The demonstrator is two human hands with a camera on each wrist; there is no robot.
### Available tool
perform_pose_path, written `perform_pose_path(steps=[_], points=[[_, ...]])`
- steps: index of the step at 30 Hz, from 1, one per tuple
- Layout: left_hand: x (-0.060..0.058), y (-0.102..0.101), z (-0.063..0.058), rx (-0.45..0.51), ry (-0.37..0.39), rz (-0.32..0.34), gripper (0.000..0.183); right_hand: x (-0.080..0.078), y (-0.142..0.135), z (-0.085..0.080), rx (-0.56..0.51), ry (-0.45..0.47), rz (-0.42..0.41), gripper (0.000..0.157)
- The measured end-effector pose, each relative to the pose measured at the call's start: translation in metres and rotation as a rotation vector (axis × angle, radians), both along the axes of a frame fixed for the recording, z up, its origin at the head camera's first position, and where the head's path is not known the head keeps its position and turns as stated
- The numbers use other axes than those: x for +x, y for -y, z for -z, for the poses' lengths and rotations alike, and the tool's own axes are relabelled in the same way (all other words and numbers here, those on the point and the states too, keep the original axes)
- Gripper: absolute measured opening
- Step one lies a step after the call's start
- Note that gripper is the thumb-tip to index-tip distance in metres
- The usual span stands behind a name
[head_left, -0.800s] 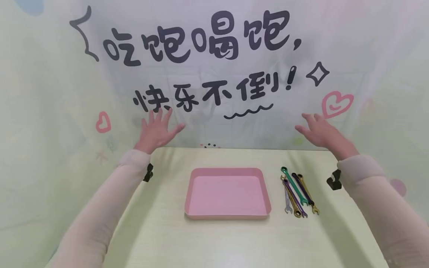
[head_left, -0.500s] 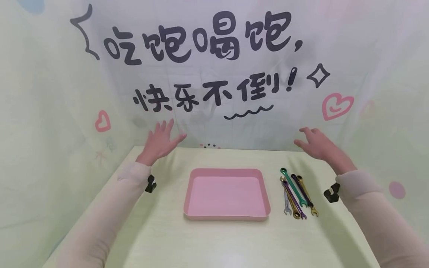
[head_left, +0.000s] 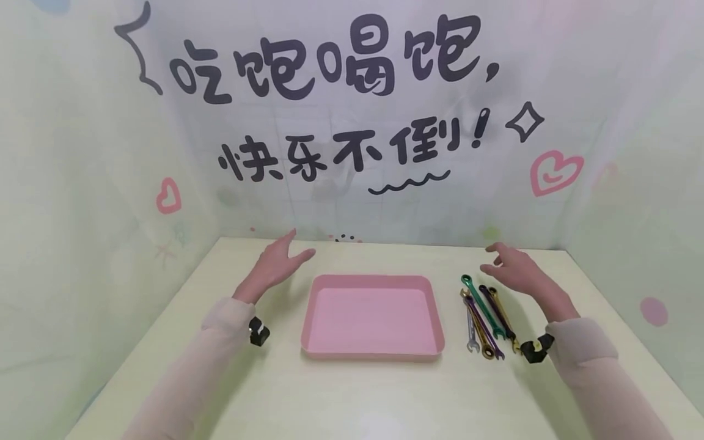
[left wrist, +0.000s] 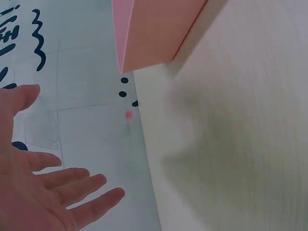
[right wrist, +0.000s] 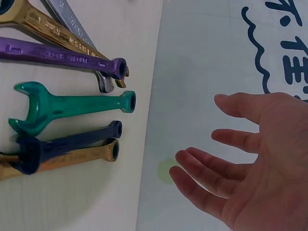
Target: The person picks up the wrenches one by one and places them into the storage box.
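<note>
My left hand (head_left: 273,264) hovers over the table beyond the left back corner of a pink tray (head_left: 374,356), fingers spread and holding nothing. In the left wrist view the same hand (left wrist: 53,192) shows its palm, thumb apart from the fingers. My right hand (head_left: 517,270) is held above the back right of the table, nearest to several combination wrenches, with relaxed, slightly bent fingers and nothing in them. The right wrist view shows a green wrench (right wrist: 82,106), a purple wrench (right wrist: 57,55), a dark blue wrench (right wrist: 72,144), gold wrenches (right wrist: 86,156) and a silver wrench (right wrist: 72,21).
The pink tray stands mid-table, left of the wrenches. A pale table (head_left: 352,397) meets a printed cloth backdrop (head_left: 341,208) behind, with cloth at both sides too. Black camera mounts (head_left: 258,332) hang at the wrists.
Both hands have come down from in front of the backdrop toward the table. The right hand is now closer to the wrenches. Tray and wrenches stay in place.
</note>
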State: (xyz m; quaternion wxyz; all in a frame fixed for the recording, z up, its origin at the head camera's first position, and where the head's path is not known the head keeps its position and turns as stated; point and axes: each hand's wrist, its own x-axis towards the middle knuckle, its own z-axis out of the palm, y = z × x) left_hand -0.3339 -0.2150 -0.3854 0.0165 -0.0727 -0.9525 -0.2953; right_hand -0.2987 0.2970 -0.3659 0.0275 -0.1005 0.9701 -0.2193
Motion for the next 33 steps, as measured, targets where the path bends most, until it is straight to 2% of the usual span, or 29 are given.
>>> perform_pose_path(steps=[3, 9, 12, 15, 18, 24, 28, 33], points=[[0.007, -0.003, 0.007, 0.017, 0.062, -0.001, 0.083, 0.008, 0.001, 0.007, -0.005, 0.029, 0.014, 0.056], [0.019, -0.007, 0.030, 0.183, 0.289, 0.020, 0.053, 0.018, 0.003, 0.024, -0.033, 0.034, 0.028, 0.045], [0.025, -0.009, 0.040, 0.200, 0.345, 0.051, 0.045, 0.020, 0.005, 0.034, -0.059, 0.040, 0.044, 0.041], [0.029, -0.014, 0.046, 0.210, 0.364, 0.079, 0.041, 0.024, 0.003, 0.041, -0.082, 0.047, 0.078, 0.040], [0.032, -0.019, 0.049, 0.208, 0.342, 0.090, 0.038, 0.027, -0.003, 0.045, -0.098, 0.059, 0.114, 0.039], [0.033, -0.029, 0.051, 0.203, 0.314, 0.068, 0.042, 0.026, -0.015, 0.050, -0.086, 0.086, 0.153, 0.039], [0.033, -0.032, 0.053, 0.226, 0.329, 0.052, 0.042, 0.023, -0.016, 0.052, -0.060, 0.109, 0.162, 0.039], [0.034, -0.030, 0.057, 0.303, 0.384, 0.052, 0.044, 0.022, -0.015, 0.055, -0.063, 0.100, 0.162, 0.036]])
